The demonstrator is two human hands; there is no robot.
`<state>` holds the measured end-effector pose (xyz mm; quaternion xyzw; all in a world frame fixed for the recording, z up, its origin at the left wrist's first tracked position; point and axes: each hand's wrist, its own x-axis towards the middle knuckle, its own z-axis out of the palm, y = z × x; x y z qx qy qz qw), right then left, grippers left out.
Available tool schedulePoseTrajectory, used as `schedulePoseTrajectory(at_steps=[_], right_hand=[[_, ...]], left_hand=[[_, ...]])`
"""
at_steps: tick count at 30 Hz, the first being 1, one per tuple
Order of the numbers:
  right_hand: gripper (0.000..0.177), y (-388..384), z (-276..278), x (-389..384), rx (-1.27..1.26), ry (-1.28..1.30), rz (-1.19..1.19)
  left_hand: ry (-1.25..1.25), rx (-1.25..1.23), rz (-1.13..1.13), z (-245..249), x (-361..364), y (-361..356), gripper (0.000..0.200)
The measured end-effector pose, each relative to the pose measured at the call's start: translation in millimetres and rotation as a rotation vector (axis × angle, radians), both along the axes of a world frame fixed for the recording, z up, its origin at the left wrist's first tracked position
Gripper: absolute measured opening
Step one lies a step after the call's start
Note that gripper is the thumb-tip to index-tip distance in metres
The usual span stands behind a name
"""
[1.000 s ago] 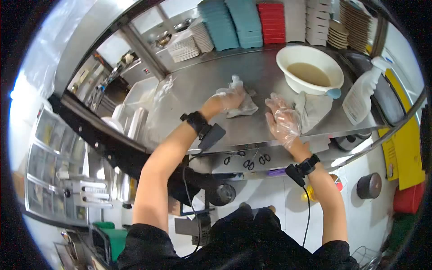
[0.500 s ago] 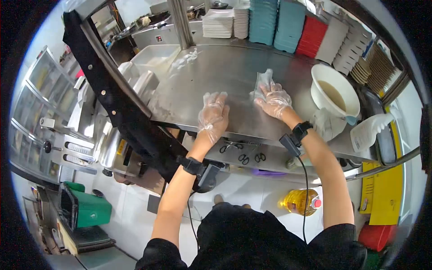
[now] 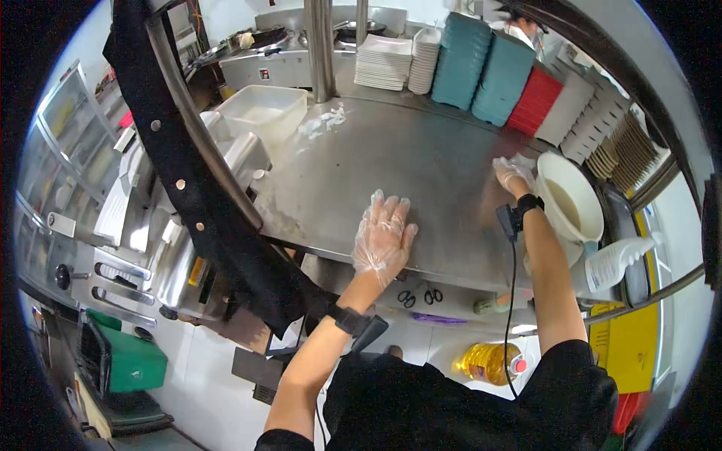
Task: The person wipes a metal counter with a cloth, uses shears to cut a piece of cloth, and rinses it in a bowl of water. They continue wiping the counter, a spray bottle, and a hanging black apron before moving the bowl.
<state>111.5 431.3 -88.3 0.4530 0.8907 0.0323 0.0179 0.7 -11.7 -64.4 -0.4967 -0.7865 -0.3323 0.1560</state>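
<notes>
My left hand, in a clear plastic glove, lies flat on the steel table near its front edge, fingers stretched out. My right hand, gloved the same way, is curled at the right side of the table, just left of a white bowl of cloudy liquid. Pale, crumpled material shows around its fingers; it looks like the thin whitish cloth from before, mostly hidden in the hand. White foam lies on the table at the far left.
Stacked white plates, teal trays and red trays line the back edge. A white spray bottle stands at right, a plastic tub at back left. Scissors lie on the shelf below; an oil bottle is on the floor.
My right hand has moved right across the table to beside the bowl, and the cloth is gone from its earlier spot. My left hand stays flat on the table. The view has shifted.
</notes>
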Motion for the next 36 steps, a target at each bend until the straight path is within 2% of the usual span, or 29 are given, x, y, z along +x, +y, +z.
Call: schedulePoseTrajectory(at_steps=[2,4,5,7,9,10,11,12,13,14,15,17,19,20,21,22,23,25,27,30,33,34,35,36], right_hand=[[0.056,0.7,8.5,-16.4,0.06,0.048,-0.04],[0.051,6.2,28.3,-52.1,0.053,0.019,-0.193],[0.045,3.8,31.4,-58.8,0.185,-0.137,0.064],[0.039,108.6,-29.5,-94.2,0.174,-0.464,0.485],[0.026,2.1,25.0,-117.1,0.1,0.074,0.422],[0.028,-8.3,24.2,-133.6,0.038,0.098,0.511],[0.029,-50.6,47.1,-139.2,-0.008,0.134,0.54],[0.028,-54.0,33.5,-159.1,-0.026,0.223,0.63],[0.028,-64.7,31.9,-168.3,-0.074,0.124,0.759],[0.029,-114.4,57.3,-156.5,-0.152,0.231,0.787],[0.033,-129.5,51.0,-155.5,-0.019,0.298,0.963],[0.036,-134.1,33.9,-149.7,0.167,0.358,0.96],[0.036,-128.3,50.9,-133.0,0.006,0.237,0.704],[0.033,-121.8,67.0,-125.5,0.044,-0.023,0.56],[0.03,-64.0,24.1,-121.3,0.059,0.232,0.668],[0.033,-36.1,13.9,-105.2,0.087,0.279,0.585],[0.032,-2.8,2.1,-84.0,0.249,0.228,0.586],[0.032,23.2,36.5,-59.1,-0.067,0.06,0.485],[0.033,35.3,58.4,-47.5,-0.314,0.028,0.45],[0.034,18.0,41.0,-72.0,0.108,-0.186,0.401],[0.035,-32.2,40.9,-114.6,-0.065,0.209,0.496],[0.031,-62.2,52.7,-128.2,-0.099,0.252,0.661],[0.028,-65.9,37.7,-144.7,-0.05,0.263,0.844],[0.03,-94.1,46.5,-157.9,-0.109,0.216,0.861]], left_hand=[[-0.032,0.025,-0.008,-1.5,4.1,-3.3,0.043],[-0.05,0.053,-0.001,-0.1,0.8,-0.2,0.044],[-0.042,0.061,0.008,0.4,0.4,0.0,0.044],[-0.062,0.035,0.021,2.8,2.5,0.0,0.043],[-0.063,0.05,0.022,2.7,2.4,0.7,0.043],[-0.068,0.059,0.019,2.3,3.1,-0.1,0.043],[-0.072,0.058,0.022,2.4,3.4,-0.2,0.043],[-0.036,0.059,0.031,3.2,2.7,0.6,0.042],[-0.002,0.058,0.035,3.5,3.0,0.5,0.042],[-0.031,0.064,0.033,0.0,2.5,0.7,0.04],[-0.033,0.062,0.027,-0.2,2.6,0.9,0.04],[-0.03,0.048,0.034,0.3,2.7,-0.9,0.04],[-0.017,0.036,0.04,1.5,4.0,-2.3,0.041],[-0.025,-0.001,0.043,0.6,4.6,-2.4,0.041],[-0.03,-0.04,0.046,0.6,3.6,-3.6,0.043],[-0.023,-0.039,0.05,1.4,2.6,-4.2,0.043],[-0.034,-0.044,0.051,2.0,3.5,-3.6,0.043],[-0.058,-0.064,0.034,1.3,3.9,-2.6,0.044],[-0.03,-0.027,0.046,3.7,4.0,-2.0,0.044],[-0.048,-0.012,0.01,0.8,2.8,-2.4,0.043],[-0.043,-0.005,-0.027,-2.3,-0.4,-1.1,0.043],[-0.052,-0.021,-0.034,1.1,-0.5,-2.0,0.043],[-0.063,-0.037,-0.041,2.2,0.9,-3.4,0.042],[-0.065,-0.04,-0.049,2.0,2.4,-3.7,0.042]])
